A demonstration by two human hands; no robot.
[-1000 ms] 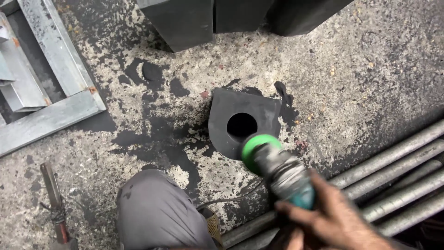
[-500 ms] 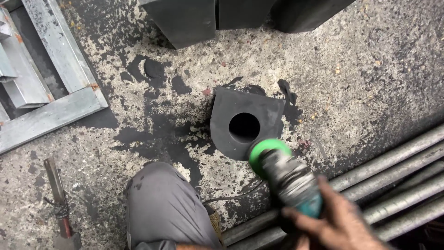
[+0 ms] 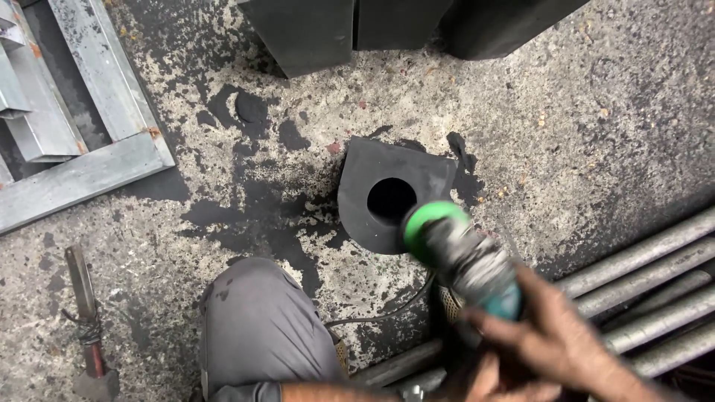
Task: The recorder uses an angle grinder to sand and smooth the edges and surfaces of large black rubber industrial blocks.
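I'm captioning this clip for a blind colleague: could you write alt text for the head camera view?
A hand grips a power tool with a green front end, held over a black block with a round hole on stained concrete. The person's grey-trousered knee is below it, metal bars lie at right, a metal frame at upper left, and a hammer at lower left.

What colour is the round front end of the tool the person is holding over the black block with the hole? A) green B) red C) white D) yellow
A: the power tool gripped by the right hand has a bright green round end, just beside the hole in the black block.
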